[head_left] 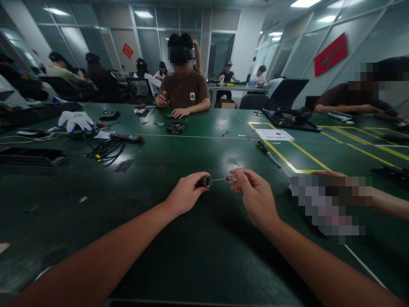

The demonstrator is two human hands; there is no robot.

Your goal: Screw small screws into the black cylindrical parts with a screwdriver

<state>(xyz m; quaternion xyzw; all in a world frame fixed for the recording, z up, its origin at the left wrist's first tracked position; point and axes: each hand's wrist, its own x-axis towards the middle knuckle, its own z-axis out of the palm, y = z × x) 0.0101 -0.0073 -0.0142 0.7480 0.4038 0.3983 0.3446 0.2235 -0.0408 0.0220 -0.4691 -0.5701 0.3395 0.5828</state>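
My left hand (187,192) is closed around a small black cylindrical part (205,182), whose round open end with a pale rim faces me. The rest of that part is hidden by my fingers. In a pinch of thumb and fingers, my right hand (255,194) grips a small screwdriver (228,179) with a red and clear handle. Its thin metal shaft points left, and the tip meets the rim of the black part; whether it goes inside I cannot tell. Both hands are held above the green table (179,256).
A yellow-and-black screwdriver (268,153) lies beyond my right hand, near a white paper sheet (275,134) and yellow tape lines. Another person's hand (338,185) rests at the right by a blurred object. Black cables (107,151) and white gloves (76,121) lie left. Someone works opposite.
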